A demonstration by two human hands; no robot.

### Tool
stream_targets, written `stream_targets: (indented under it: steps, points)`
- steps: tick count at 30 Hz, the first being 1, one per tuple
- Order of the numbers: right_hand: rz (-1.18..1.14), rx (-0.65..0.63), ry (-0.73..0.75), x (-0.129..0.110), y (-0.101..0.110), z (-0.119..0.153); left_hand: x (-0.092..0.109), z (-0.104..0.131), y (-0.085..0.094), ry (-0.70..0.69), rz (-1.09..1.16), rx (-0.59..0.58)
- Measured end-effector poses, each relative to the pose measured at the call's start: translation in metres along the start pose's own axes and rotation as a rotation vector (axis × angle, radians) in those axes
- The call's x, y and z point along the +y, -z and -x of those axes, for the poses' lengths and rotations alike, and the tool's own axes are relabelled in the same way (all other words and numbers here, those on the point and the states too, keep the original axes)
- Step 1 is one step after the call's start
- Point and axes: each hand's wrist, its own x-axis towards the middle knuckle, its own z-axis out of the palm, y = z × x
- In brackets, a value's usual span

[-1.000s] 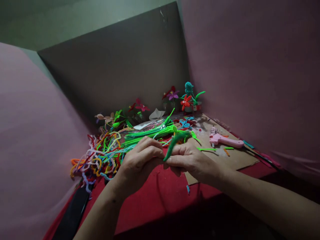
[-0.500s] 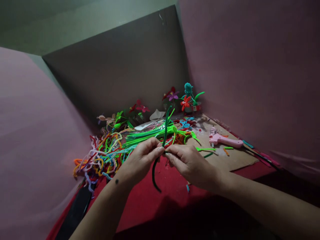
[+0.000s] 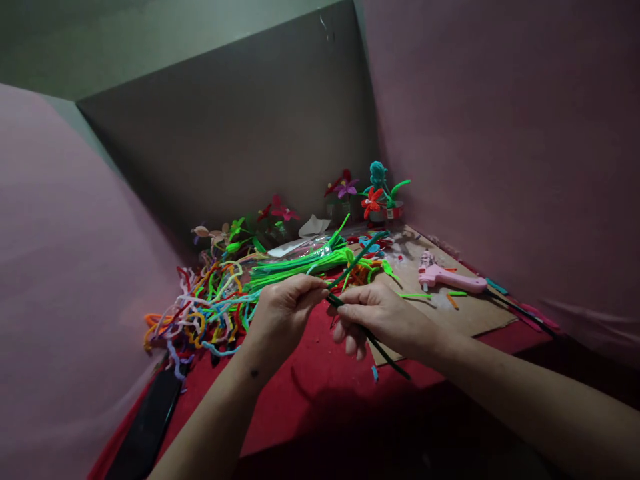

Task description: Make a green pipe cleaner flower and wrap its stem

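Observation:
A dark green pipe cleaner [image 3: 358,259] is bent into a V, its point between my two hands. My left hand [image 3: 290,308] pinches it near the bend with thumb and forefinger. Close beside, my right hand [image 3: 377,317] grips the lower arm of it, thumb on top and the other fingers curled beneath. One end rises to the upper right, and the other end slants down to the lower right past my right hand. Behind the hands lies a bundle of bright green pipe cleaners [image 3: 285,275].
Tangled coloured pipe cleaners [image 3: 200,313] lie at the left, above a black object [image 3: 150,420]. A pink glue gun [image 3: 455,280] rests on cardboard [image 3: 470,317] at the right. Pipe-cleaner flowers [image 3: 373,202] stand at the back on the red cloth [image 3: 280,407].
The dark green pipe cleaner has swung from nearly upright to a V opening rightward. My right hand has turned, with its lower fingers now showing beneath.

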Motion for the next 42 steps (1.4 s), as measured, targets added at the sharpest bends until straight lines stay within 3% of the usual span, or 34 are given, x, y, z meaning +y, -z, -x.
stream_targets:
  steps: [4, 8, 13, 17, 20, 25, 30, 34, 39, 40, 42]
  points:
    - [-0.081, -0.035, -0.017, 0.003, 0.0, -0.003, 0.001, 0.002, 0.001, 0.004, -0.021, -0.001]
    - [-0.111, -0.06, -0.025, 0.007, -0.002, -0.004, 0.004, 0.002, 0.002, 0.093, 0.01, -0.133]
    - [0.059, -0.038, -0.024, 0.003, -0.002, 0.0, 0.008, 0.0, 0.006, 0.185, 0.073, -0.233]
    - [0.198, -0.028, -0.045, 0.0, 0.001, 0.006, 0.007, -0.004, 0.011, 0.274, 0.268, -0.321]
    - [0.222, -0.105, -0.113, 0.0, 0.005, 0.01, 0.007, -0.005, 0.014, 0.332, 0.377, -0.349]
    - [-0.026, -0.197, -0.157, 0.016, 0.013, 0.017, 0.01, -0.005, 0.016, 0.292, 0.229, -0.327]
    - [0.0, -0.209, -0.173, 0.033, 0.011, 0.027, 0.007, -0.004, 0.017, 0.199, -0.041, -0.307]
    - [0.166, -0.215, -0.048, 0.036, 0.012, 0.036, 0.002, -0.004, 0.018, 0.17, -0.216, -0.273]
    - [0.546, -0.31, 0.072, 0.032, 0.025, 0.048, 0.002, -0.003, 0.018, 0.218, -0.183, -0.29]
    - [0.667, -0.275, 0.164, 0.028, 0.026, 0.05, 0.003, -0.003, 0.018, 0.235, -0.157, -0.297]
    - [0.891, -0.058, 0.389, 0.017, 0.024, 0.051, 0.007, -0.003, 0.018, 0.269, -0.078, -0.322]
